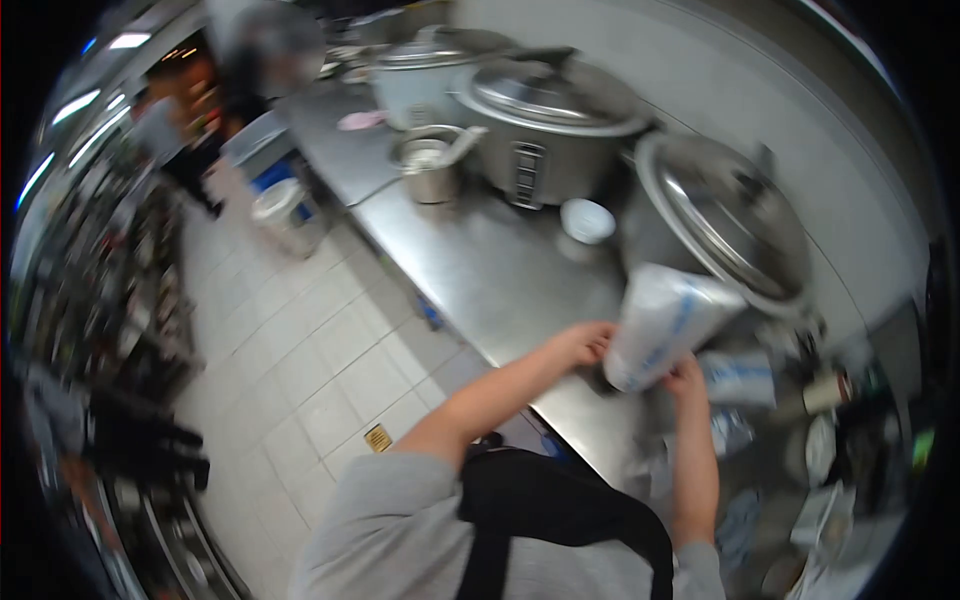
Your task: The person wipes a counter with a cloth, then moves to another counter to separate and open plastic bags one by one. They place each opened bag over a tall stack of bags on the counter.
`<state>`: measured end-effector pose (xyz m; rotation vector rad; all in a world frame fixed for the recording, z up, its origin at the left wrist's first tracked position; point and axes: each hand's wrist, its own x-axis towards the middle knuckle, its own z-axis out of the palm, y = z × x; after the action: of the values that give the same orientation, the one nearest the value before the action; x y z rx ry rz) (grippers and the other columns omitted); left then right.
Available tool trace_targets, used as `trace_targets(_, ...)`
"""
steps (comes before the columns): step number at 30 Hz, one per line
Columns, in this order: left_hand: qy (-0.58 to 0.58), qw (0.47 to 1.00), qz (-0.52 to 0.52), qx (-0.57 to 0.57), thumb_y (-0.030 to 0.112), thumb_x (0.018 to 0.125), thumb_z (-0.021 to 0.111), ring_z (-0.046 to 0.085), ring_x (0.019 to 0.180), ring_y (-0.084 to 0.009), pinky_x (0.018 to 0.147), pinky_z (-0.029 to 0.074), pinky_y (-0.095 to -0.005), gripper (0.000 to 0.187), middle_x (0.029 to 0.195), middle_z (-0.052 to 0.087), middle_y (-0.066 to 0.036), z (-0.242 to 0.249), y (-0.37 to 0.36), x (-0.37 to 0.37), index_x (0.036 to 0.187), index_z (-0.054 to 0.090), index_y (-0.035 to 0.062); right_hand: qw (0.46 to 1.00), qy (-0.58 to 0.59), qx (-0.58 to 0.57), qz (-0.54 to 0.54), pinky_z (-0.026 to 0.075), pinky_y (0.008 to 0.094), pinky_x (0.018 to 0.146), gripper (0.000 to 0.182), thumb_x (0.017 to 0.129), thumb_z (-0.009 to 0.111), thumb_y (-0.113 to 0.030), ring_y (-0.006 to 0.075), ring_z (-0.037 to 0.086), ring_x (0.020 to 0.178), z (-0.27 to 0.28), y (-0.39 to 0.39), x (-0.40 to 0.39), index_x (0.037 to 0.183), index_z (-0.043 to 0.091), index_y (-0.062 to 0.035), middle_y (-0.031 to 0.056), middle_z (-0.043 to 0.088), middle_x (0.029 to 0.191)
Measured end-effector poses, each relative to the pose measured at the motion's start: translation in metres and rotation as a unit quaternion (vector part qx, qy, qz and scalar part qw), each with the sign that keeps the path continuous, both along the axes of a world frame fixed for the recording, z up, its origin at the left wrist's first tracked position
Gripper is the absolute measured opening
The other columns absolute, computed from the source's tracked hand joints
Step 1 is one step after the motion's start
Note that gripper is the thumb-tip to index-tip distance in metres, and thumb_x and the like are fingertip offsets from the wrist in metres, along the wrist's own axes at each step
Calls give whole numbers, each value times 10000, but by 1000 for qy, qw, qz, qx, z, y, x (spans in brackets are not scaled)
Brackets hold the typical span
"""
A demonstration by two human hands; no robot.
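Observation:
Between my two hands, a white plastic package (665, 325) with blue print is held up over the steel counter (450, 265). My left hand (592, 343) has its fingers closed at the package's left side. At its lower right edge, my right hand (684, 374) grips it with bent fingers. Just behind the package stands a large rice cooker (725, 215) with a shiny lid. A white cup (586, 222) is on the counter to the left of that cooker. The package hides part of the counter.
Two more cookers (550, 110) (425, 75) and a metal pot (432, 170) line the counter. Plastic packs (738, 378) lie at right. White buckets (283, 205) stand on the tiled floor. One person (175, 140) is far back, another (110, 420) at left.

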<state>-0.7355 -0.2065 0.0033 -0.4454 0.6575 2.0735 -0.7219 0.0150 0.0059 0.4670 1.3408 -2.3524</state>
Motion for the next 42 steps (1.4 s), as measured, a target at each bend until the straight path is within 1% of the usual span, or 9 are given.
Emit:
trace_targets(2,-36,994,37,101,100,853,476,325,391,10,273,202,-104,110,563,406,42,5,-15,21,749,494,66,975,0,-203,94,336,169,337,75,820,540,-103,63,407,410,-9,24,10,877,543,-54,2,509,632)
trace_targets(5,-11,988,91,122,88,836,495,494,497,-59,378,385,-140,36,666,532,-2,24,-21,67,834,515,58,966,-36,-256,-24,412,205,439,100,824,535,-90,76,475,519,22,0,62,921,546,-69,4,534,709)
trace_targets(11,145,974,144,93,3,779,518,603,645,-143,509,504,-189,154,760,590,-68,17,-6,124,911,468,65,951,53,-287,-99,458,232,613,207,831,517,-55,101,525,668,14,-31,108,1037,502,-70,14,563,840)
trace_targets(16,383,907,74,-162,-18,722,533,590,624,-128,498,489,-238,182,734,590,-60,-11,-12,115,868,468,67,966,156,-192,-77,445,232,699,376,826,459,20,126,520,847,-26,-27,115,1188,401,-64,61,505,1103)
trace_targets(18,412,892,69,-173,31,701,559,561,583,-102,482,457,-225,178,714,576,-30,-20,-14,114,845,473,90,960,149,-228,-63,455,240,668,322,813,456,48,150,540,867,-43,-25,115,1108,456,-81,51,540,1021)
trace_targets(21,443,878,110,-144,63,700,513,468,553,-70,468,385,-201,146,706,524,7,-14,-8,113,823,450,112,968,180,-142,-101,406,233,562,240,810,505,18,113,438,590,-23,-35,109,1036,466,-53,33,526,840)
trace_targets(26,527,819,146,-173,0,700,491,459,562,-73,473,365,-207,147,697,517,-3,-30,-11,113,813,440,79,971,175,-73,-148,401,208,529,168,803,525,4,103,445,568,-21,-46,103,959,474,-33,36,521,783)
trace_targets(31,436,823,193,-309,-13,712,462,527,688,-81,560,415,-216,203,802,560,-33,-38,-62,136,902,483,57,970,184,-14,-158,384,198,502,162,806,511,5,96,431,550,-20,-52,87,947,455,-51,43,513,765)
trace_targets(42,215,769,381,-466,25,768,472,462,603,-54,504,368,-182,112,754,557,-2,-20,-142,294,857,513,81,956,180,-44,-226,385,189,486,254,808,526,-39,88,464,557,-20,-46,63,1044,441,-77,25,543,783)
